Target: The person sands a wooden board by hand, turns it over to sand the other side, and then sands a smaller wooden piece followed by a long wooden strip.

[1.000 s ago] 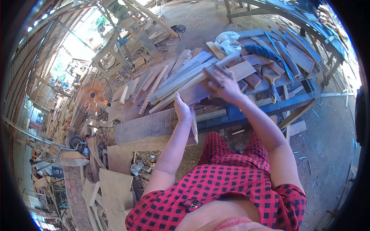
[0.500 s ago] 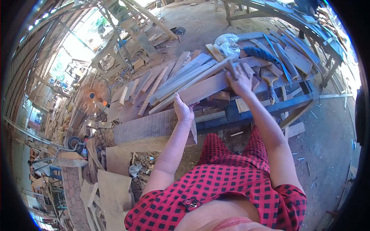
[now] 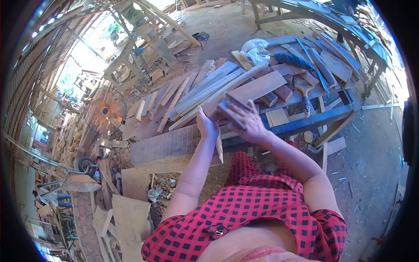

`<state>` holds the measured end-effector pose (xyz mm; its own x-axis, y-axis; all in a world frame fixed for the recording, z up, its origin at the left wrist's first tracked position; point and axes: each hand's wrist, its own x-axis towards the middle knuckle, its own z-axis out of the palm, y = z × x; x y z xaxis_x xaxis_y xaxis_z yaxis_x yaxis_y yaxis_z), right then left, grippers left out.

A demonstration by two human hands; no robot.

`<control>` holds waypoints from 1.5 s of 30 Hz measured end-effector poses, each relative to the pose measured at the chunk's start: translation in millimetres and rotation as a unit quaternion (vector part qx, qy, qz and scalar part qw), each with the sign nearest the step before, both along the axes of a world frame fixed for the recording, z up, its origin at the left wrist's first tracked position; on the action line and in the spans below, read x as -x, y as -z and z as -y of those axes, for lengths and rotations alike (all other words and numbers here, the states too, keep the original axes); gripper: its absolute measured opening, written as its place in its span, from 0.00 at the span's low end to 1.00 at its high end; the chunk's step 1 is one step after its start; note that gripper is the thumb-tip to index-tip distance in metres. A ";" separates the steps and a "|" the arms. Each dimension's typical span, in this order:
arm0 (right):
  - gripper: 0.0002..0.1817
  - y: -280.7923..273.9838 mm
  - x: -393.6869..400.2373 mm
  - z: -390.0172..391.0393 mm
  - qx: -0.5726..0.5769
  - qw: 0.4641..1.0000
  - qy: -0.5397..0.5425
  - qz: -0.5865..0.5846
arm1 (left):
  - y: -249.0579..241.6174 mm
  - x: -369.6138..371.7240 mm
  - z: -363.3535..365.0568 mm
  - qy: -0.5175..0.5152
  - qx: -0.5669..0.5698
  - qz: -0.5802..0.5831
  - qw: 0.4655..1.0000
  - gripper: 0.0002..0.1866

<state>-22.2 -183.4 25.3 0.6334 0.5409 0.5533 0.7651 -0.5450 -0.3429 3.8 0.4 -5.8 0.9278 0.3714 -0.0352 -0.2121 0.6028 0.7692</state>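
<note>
A: Right hand [image 3: 244, 120]? 
B: A sanding block [image 3: 230, 110] is gripped, pressed on the plank's [image 3: 248, 91] near end. 
A: Left hand [image 3: 207, 124]? 
B: Clamped on that same end. The plank's long axis is run up-right across the bench [image 3: 305, 122], away from both hands.

- No writing, label, brand, number or sign can be read anywhere in the head view.
- The boards [image 3: 257, 87] on the counter [image 3: 305, 120] carry no legible marks.
</note>
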 end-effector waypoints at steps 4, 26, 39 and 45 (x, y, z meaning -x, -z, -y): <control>0.32 17.4 -37.4 38.7 0.001 0.991 0.130 -0.016 | -3.2 3.9 1.2 -0.003 -0.046 -0.017 0.999 0.25; 0.35 5.9 23.7 -27.3 -0.070 0.997 0.005 0.026 | 14.2 -0.2 -9.2 0.050 0.005 0.000 0.999 0.28; 0.31 39.3 -69.2 64.5 -0.009 0.978 0.209 0.003 | -4.3 3.3 3.3 -0.003 -0.031 -0.026 0.999 0.25; 0.31 43.9 -110.7 107.0 -0.088 0.937 0.316 -0.123 | -5.1 3.9 3.8 -0.013 -0.036 -0.024 0.999 0.25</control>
<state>88.6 -290.4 -18.6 0.9168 -0.0707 0.3931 0.1943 -0.7809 -0.5936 -0.1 -3.3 -0.6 0.9159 0.3980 -0.0519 -0.1881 0.5398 0.8205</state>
